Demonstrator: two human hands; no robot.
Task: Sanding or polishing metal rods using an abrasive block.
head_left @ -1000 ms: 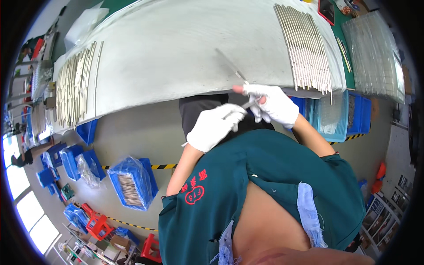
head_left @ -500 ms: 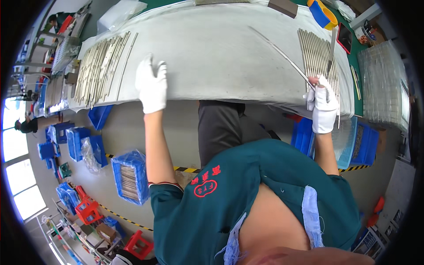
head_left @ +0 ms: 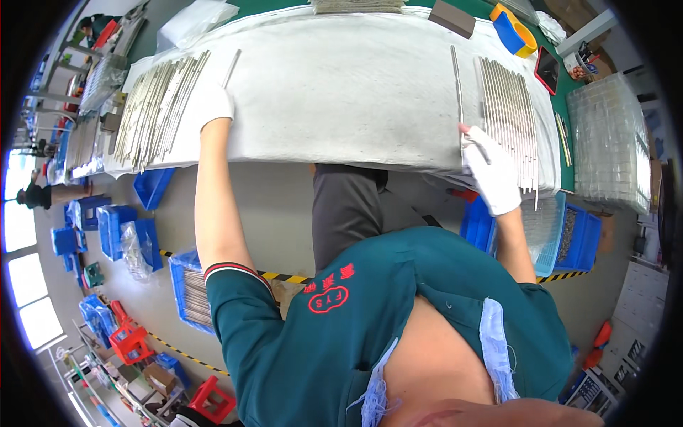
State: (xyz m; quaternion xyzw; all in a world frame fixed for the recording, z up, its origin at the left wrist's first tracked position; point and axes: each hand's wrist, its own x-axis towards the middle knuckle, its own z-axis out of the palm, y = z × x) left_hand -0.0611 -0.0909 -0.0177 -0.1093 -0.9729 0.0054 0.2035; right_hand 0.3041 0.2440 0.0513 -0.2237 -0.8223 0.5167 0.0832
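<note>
Both my hands wear white gloves over a workbench covered in a white cloth (head_left: 341, 85). My left hand (head_left: 210, 103) reaches far left and grips a thin metal rod (head_left: 231, 67) beside a row of several metal rods (head_left: 156, 103). My right hand (head_left: 487, 167) rests at the bench's front right edge, holding the near end of a long metal rod (head_left: 457, 82) that lies flat just left of a second row of several rods (head_left: 509, 117).
A brown block (head_left: 452, 18) and a blue and yellow object (head_left: 514, 28) sit at the bench's far edge. Clear plastic trays (head_left: 612, 142) stand at right. Blue bins (head_left: 188, 288) holding parts sit on the floor, along with yellow-black floor tape (head_left: 284, 277).
My left hand has reached further left and taken a rod from the left row. My right hand has laid its long rod down flat beside the right row.
</note>
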